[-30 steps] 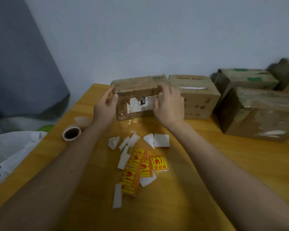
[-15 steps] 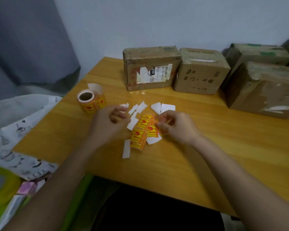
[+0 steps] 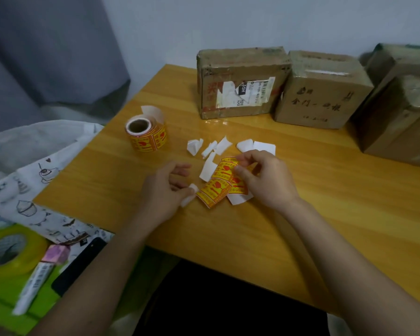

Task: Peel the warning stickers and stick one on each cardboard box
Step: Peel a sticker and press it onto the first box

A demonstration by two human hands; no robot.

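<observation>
- Right hand (image 3: 264, 180) pinches the upper end of the yellow warning sticker strip (image 3: 220, 184) between thumb and fingers, near the middle of the wooden table (image 3: 325, 214).
- Left hand (image 3: 166, 187) rests beside the strip's lower end with fingers curled; a small white backing scrap (image 3: 188, 197) sits at its fingertips, but I cannot tell whether it is pinched or only touched.
- To do this step well, I judge the left hand should pin the backing flat while the right lifts one sticker corner slowly, keeping the glue side off the other stickers and the loose paper.
- The strip lies between the two hands, touching the right and just beside the left.
- White backing pieces (image 3: 218, 146) are scattered just beyond the hands, toward the far edge.
- Sticker roll (image 3: 147, 134) stands near the table's left edge, well apart from both hands.
- Three cardboard boxes wait along the far edge: the labelled box (image 3: 240, 81), the middle box (image 3: 323, 93) and the right box (image 3: 398, 105); no yellow sticker shows on their visible faces.
</observation>
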